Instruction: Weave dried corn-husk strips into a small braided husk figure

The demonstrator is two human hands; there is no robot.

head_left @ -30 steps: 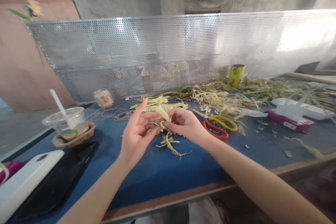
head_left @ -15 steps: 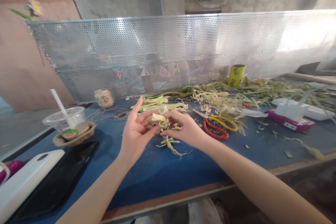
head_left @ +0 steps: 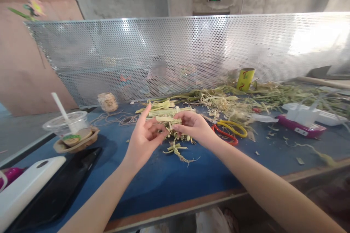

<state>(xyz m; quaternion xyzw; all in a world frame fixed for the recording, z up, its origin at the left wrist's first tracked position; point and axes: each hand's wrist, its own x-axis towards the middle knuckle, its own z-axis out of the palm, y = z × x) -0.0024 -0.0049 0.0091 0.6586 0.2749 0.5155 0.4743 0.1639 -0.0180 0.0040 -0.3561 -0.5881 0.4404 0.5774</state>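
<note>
one flat, pale-green plant strip (head_left: 166, 119) is above the blue surface (head_left: 164, 182), back from its near edge — right hand (head_left: 193, 125) pinching it, likely for control; left hand (head_left: 143, 134) curled — grip unclear.

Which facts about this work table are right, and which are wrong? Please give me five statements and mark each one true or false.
1. The right hand holds a pale plant strip. True.
2. The left hand holds the scissors. False: the scissors lie on the table, to the right of the right hand.
3. The clear cup sits in a brown holder. True.
4. The yellow tube lies on its side. False: the yellow tube stands upright near the perforated screen.
5. The table has a blue top. True.
</note>
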